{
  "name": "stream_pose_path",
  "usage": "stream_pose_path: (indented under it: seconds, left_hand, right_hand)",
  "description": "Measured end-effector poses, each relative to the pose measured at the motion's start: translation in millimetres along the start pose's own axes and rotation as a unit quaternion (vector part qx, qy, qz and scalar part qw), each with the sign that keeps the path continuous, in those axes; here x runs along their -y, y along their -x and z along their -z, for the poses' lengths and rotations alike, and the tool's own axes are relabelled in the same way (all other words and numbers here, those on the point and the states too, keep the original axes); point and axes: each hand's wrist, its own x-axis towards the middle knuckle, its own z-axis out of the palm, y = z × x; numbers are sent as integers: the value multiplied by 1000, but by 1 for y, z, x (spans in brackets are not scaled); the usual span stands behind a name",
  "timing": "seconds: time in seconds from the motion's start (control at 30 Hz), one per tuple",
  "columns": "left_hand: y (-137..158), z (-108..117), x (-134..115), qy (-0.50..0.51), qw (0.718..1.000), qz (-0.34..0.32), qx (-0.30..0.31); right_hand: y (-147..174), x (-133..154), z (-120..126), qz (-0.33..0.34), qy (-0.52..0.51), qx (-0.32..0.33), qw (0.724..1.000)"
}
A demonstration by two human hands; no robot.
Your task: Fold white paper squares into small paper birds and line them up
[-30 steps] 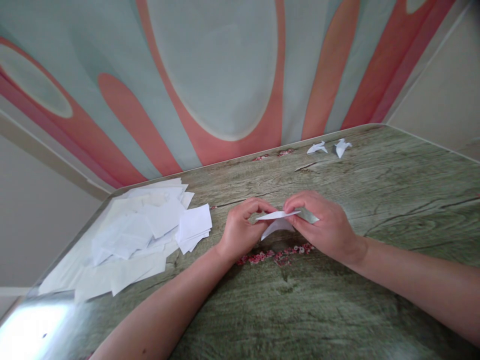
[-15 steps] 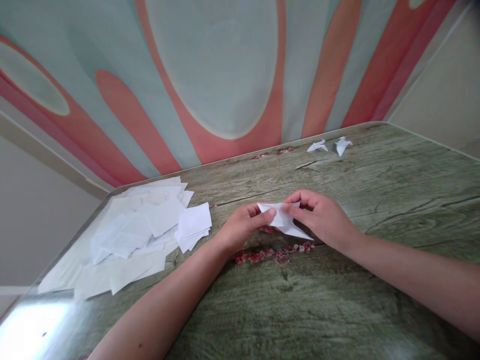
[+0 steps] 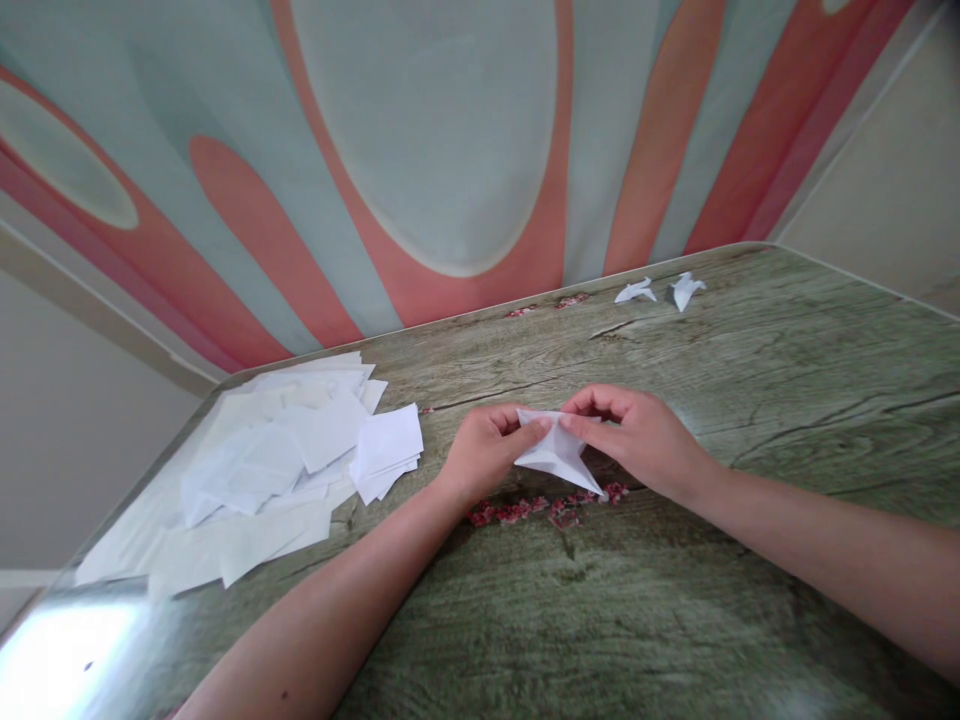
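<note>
A partly folded piece of white paper [image 3: 559, 455] is held between my two hands, just above the table. My left hand [image 3: 489, 450] pinches its left side, the thumb lying on the front face near the upper edge. On the right side my right hand [image 3: 637, 435] grips the paper, with its thumb close to the left thumb and its fingers behind. A pointed flap hangs down toward the lower right, and creases meet near the thumbs. The fingertips behind the paper are partly hidden.
Loose white sheets [image 3: 247, 460] lie in a spread pile on the left, beside a small stack of white paper squares [image 3: 388, 445]. Two folded paper figures [image 3: 636, 291] stand near the back edge of the wood-patterned table [image 3: 600, 610]. A patterned wall covering [image 3: 480, 285] rises behind.
The paper has opened out a little between my hands, and its pointed flap has swung down and left. My right thumb has moved left, closer to my left thumb.
</note>
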Motion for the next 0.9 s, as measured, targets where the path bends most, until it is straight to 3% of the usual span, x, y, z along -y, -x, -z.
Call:
stream_pose_path:
  seconds: [0.33, 0.6, 0.9]
  left_hand:
    - [1, -4, 0, -48, 999, -11, -10]
    - [0, -5, -1, 6, 999, -8, -35]
    - [-1, -5, 1, -38, 997, -27, -57]
  right_hand:
    - [-1, 1, -1, -1, 53, -37, 998]
    - [-3, -4, 0, -13, -11, -17, 1000]
    - [-3, -8, -2, 2, -33, 0, 999]
